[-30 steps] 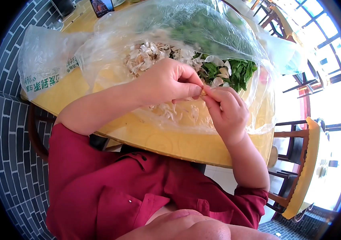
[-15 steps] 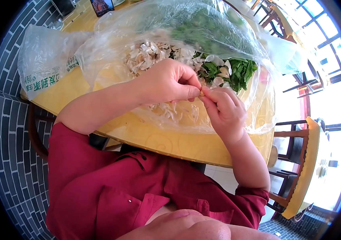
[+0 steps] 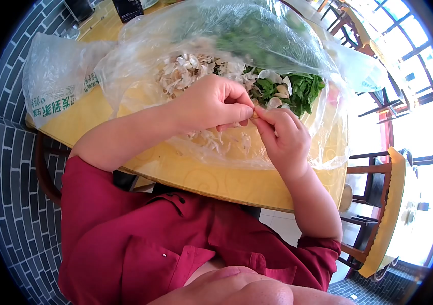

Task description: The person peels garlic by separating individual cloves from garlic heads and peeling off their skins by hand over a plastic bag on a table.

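Note:
My left hand (image 3: 219, 104) and my right hand (image 3: 283, 136) meet fingertip to fingertip above a clear plastic sheet or bag. Both pinch one small pale piece (image 3: 255, 115), which looks like a garlic clove and is mostly covered by the fingers. Behind my left hand lies a heap of whitish papery skins (image 3: 186, 71). Green leaves (image 3: 308, 94) with a few pale pieces (image 3: 281, 91) among them are just beyond my right hand. Thin scraps of skin (image 3: 211, 142) lie on the plastic below my left wrist.
Clear plastic (image 3: 287, 46) covers more greens at the back of the yellow table (image 3: 201, 180). At the left lies a bag with green print (image 3: 53, 76). A phone (image 3: 128, 9) stands at the far edge. Chairs and another table (image 3: 386, 213) are at the right.
Both hands have shifted very slightly left, still pinching the small piece. The phone's screen has turned from a bright picture to mostly dark.

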